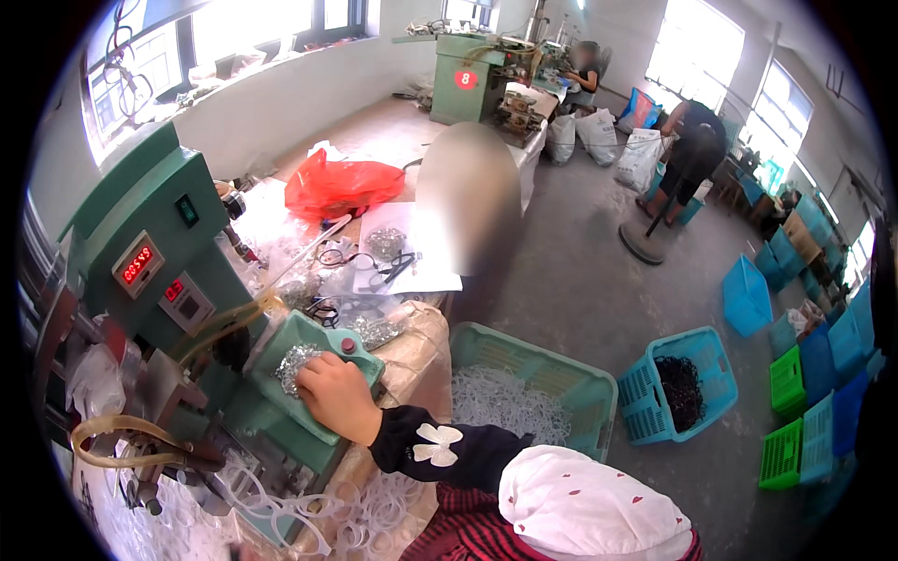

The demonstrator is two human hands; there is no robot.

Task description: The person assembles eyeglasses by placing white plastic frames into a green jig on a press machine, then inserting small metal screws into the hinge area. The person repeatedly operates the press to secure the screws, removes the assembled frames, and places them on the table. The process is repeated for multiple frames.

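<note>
My right hand (339,396) reaches in from the lower right, in a dark sleeve with a white bow-shaped patch. Its fingers are bent and drawn together at a heap of small shiny metal pieces (297,366), pinching at them; the fingertips are partly hidden. The heap lies on the flat green top of a machine table (323,425), beside a dark red button (348,345). To the left rises the green machine (154,243) with two lit red displays. Clear plastic frame-like rings (281,505) hang and lie below the machine table. My left hand does not show.
Across the bench are a red plastic bag (341,182), a bag of metal pieces (385,243) and dark frames. On the floor stand a green crate (533,351) of clear parts and a blue basket (720,374) of dark parts. Two people work farther back.
</note>
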